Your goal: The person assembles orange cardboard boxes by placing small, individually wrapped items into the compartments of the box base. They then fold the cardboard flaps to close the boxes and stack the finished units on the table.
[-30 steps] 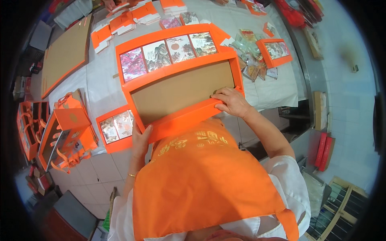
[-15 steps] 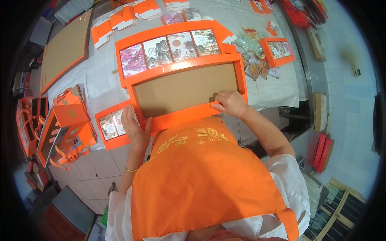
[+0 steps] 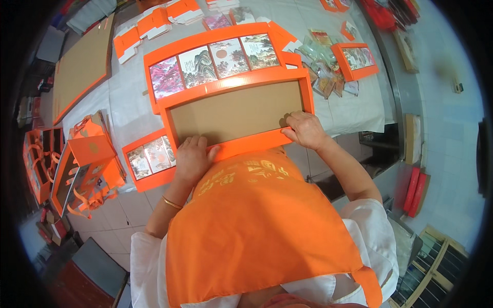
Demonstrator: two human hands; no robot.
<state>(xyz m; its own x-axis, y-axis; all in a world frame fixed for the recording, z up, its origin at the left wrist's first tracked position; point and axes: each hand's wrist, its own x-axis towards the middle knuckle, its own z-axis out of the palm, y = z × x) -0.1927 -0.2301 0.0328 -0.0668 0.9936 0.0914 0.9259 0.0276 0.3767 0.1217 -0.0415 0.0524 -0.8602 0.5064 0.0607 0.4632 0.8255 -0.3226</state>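
A shallow orange box with a bare brown cardboard bottom lies at the near table edge, close against my orange apron. My left hand grips its front wall near the left end, fingers over the top edge and thumb along it. Closed on that wall near the right corner is my right hand, fingertips inside the box. Just behind stands an orange gift box filled with a row of several illustrated cartons. To the left, a smaller orange box holds similar cartons.
Orange gift bags stand at the far left, below a large brown board. Clear packets and a small orange box lie to the right. Flat orange cartons line the back of the white-covered table.
My left hand has moved right, from beside the box's left corner onto its front wall. My right hand has slid slightly right along the same wall.
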